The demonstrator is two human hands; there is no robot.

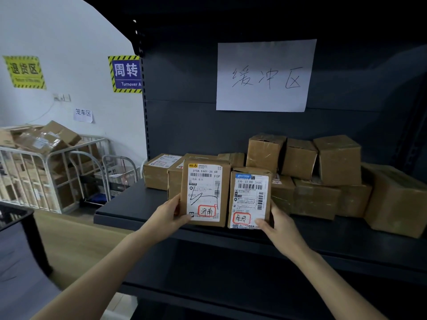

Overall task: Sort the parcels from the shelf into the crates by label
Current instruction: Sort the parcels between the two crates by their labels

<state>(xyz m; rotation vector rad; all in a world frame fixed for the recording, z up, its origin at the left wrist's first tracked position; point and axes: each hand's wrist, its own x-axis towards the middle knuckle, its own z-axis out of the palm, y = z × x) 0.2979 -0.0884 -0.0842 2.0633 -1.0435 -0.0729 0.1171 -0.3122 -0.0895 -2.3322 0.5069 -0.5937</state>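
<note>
Two small parcels held up side by side over the front edge of the shelf (138,204), label faces toward the camera, their inner edges touching or just about. Left parcel (205,192): white label with barcodes, handwritten characters boxed in red at the bottom. Left hand (166,215) pinches its lower left corner, thumb on the label face, fingers wrapped behind. Right parcel (250,198): blue-headed label, also a red-boxed handwritten mark low down, sits slightly lower than the left one. Right hand (280,225) clamps its lower right corner, thumb across the front near the label edge, fingers behind the box. Both forearms come up from the bottom of the frame and converge on the parcels, wrists roughly level. Can't tell if the parcel bottoms rest on the shelf lip or are lifted just clear. Behind them on the same shelf, a pile of brown boxes (300,176), flat ones at left, cube-shaped ones stacked two high toward the right, one large box at far right. White paper sign (265,75) with handwritten characters on the shelf's dark back panel. Lower shelf level below looks dark, contents not readable. Far left: a white wire cage cart (46,172) stuffed with cardboard boxes, some heaped over the top. Dark crate corner (16,215) at the left edge, inside not visible. Yellow and blue zone signs on the wall.
</note>
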